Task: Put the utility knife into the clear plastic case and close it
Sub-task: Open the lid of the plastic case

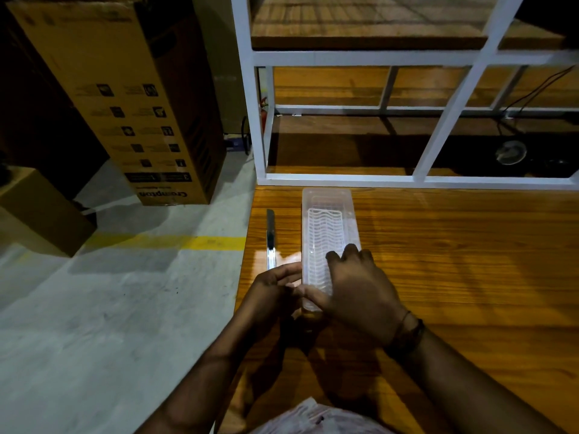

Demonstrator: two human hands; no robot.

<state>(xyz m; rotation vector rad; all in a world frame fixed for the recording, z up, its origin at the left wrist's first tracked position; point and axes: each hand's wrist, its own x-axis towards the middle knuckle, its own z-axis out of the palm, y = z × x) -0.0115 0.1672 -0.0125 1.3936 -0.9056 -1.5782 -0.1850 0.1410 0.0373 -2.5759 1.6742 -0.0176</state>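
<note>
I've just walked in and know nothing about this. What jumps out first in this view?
Two bare hands meet at the near end of a long clear plastic case lying on the glossy wooden table: the right hand rests on top, the left hand at its left edge. Just left of the case, near the table edge, lies the slim utility knife, untouched. A tall cardboard box stands on the floor beyond.

Both forearms are bare, without sleeves. The right wrist carries a dark band (407,332) with thin cords. A pale patterned garment (319,418) covers the torso.
</note>
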